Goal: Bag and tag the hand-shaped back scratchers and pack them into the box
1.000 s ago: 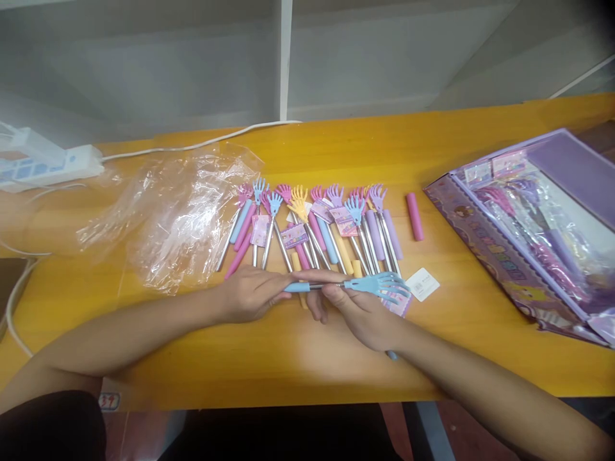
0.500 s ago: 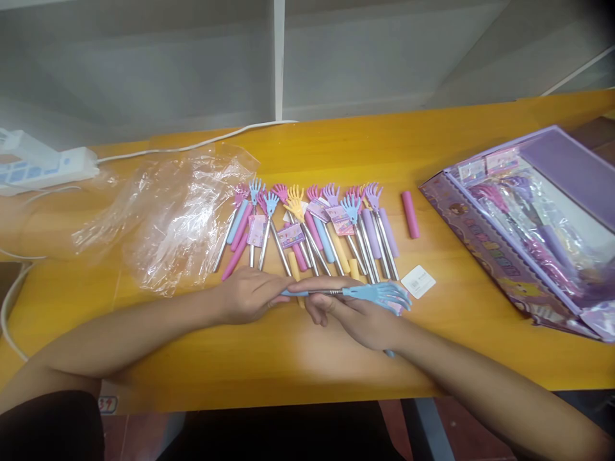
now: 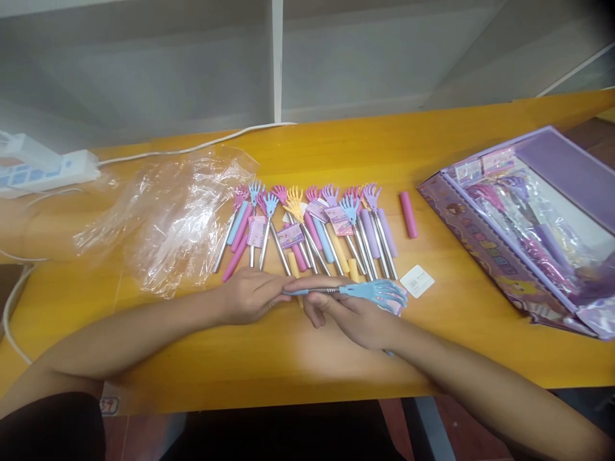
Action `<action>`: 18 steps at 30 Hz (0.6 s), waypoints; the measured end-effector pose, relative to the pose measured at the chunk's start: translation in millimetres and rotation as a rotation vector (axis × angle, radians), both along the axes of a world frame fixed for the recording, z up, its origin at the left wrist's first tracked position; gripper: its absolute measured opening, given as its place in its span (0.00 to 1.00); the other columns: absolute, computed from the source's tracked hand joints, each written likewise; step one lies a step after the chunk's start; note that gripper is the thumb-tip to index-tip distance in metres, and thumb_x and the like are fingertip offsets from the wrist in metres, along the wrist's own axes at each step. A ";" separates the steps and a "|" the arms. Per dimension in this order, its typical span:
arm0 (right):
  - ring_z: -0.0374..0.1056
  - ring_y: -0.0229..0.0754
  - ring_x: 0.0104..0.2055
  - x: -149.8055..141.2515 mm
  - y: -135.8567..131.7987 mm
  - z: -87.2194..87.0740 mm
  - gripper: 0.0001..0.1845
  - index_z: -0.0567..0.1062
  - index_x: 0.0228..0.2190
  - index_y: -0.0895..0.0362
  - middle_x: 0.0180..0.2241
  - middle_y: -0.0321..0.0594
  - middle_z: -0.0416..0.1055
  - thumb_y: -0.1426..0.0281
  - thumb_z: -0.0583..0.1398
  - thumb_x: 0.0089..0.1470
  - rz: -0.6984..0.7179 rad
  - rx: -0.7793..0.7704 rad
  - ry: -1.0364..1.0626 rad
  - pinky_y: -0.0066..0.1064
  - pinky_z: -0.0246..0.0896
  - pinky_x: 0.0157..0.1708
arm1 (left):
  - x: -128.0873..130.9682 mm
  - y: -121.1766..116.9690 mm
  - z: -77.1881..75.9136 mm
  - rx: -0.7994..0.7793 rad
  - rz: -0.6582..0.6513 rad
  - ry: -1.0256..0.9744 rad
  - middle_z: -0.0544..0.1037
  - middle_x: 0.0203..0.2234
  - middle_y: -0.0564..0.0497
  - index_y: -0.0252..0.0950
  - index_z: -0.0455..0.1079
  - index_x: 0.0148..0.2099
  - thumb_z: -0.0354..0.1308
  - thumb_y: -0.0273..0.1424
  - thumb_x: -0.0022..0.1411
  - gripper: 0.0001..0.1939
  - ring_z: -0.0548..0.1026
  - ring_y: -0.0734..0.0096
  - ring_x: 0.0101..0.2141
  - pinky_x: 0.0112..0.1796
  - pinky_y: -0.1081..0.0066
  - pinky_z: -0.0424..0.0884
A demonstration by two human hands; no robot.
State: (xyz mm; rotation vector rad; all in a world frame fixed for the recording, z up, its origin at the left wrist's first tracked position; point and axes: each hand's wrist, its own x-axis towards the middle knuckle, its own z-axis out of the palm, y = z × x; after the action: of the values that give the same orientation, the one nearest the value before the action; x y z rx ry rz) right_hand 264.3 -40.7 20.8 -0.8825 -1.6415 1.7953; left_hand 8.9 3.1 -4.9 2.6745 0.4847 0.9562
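A blue back scratcher [image 3: 372, 291] with a hand-shaped head and a metal rod lies crosswise between my hands. My left hand [image 3: 250, 296] is closed on its blue end. My right hand [image 3: 353, 314] wraps round the rod near the head, fingers curled. Something blue peeks out beneath my right wrist, too hidden to name. Just beyond my hands lie several back scratchers [image 3: 294, 203] in pink, blue, yellow and purple, with metal rods. Among them are coloured foam-like sleeves [image 3: 368, 232] and printed tags [image 3: 291, 235].
Crumpled clear plastic bags [image 3: 177, 224] lie to the left, near a white power strip [image 3: 72, 168] and cable. A pink tube [image 3: 409, 215] and a white label card [image 3: 417, 282] lie right of the pile. An open purple box [image 3: 500, 246] holds wrapped back scratchers at the far right.
The view has shifted very slightly. Both hands keep their hold on the blue back scratcher, almost in the same place.
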 end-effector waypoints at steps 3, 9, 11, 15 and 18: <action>0.65 0.36 0.26 9.6 2.0 3.7 0.22 0.79 0.53 0.54 0.25 0.32 0.68 0.53 0.57 0.73 -0.189 0.029 0.136 0.29 0.64 0.29 | -1.1 2.9 3.6 0.001 0.031 -0.012 0.87 0.38 0.46 0.34 0.69 0.60 0.50 0.32 0.80 0.14 0.85 0.67 0.33 0.32 0.70 0.80; 0.62 0.33 0.22 19.9 9.5 8.8 0.15 0.83 0.45 0.55 0.21 0.30 0.67 0.60 0.60 0.73 -0.373 0.126 0.093 0.27 0.58 0.23 | -0.4 -1.3 16.4 -0.067 0.152 0.147 0.86 0.38 0.47 0.34 0.71 0.55 0.50 0.34 0.80 0.11 0.85 0.66 0.34 0.35 0.69 0.79; 0.66 0.33 0.24 15.8 7.9 8.9 0.14 0.84 0.46 0.55 0.25 0.33 0.72 0.61 0.61 0.72 -0.264 0.145 0.044 0.27 0.63 0.26 | 1.0 -5.0 18.7 -0.062 0.122 0.192 0.85 0.36 0.49 0.35 0.71 0.52 0.50 0.35 0.81 0.11 0.84 0.68 0.33 0.32 0.71 0.76; 0.67 0.33 0.25 9.6 2.8 7.1 0.15 0.84 0.47 0.55 0.28 0.34 0.73 0.61 0.59 0.73 -0.206 0.169 0.045 0.28 0.64 0.27 | 0.1 -8.4 22.8 -0.066 0.089 0.269 0.80 0.29 0.53 0.37 0.71 0.45 0.49 0.33 0.81 0.11 0.80 0.71 0.28 0.28 0.71 0.70; 0.63 0.33 0.22 12.9 3.4 4.6 0.17 0.84 0.45 0.55 0.23 0.32 0.68 0.58 0.60 0.72 -0.282 0.099 0.091 0.28 0.57 0.23 | -3.0 -5.1 28.5 -0.055 0.126 0.312 0.80 0.29 0.54 0.37 0.71 0.44 0.49 0.33 0.81 0.12 0.80 0.70 0.29 0.29 0.69 0.69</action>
State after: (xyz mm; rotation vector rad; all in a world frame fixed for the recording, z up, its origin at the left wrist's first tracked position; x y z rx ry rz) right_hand 277.2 -37.2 25.4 -0.9229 -1.4547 1.5264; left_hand 5.9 -2.0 23.6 2.7800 0.7394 0.5450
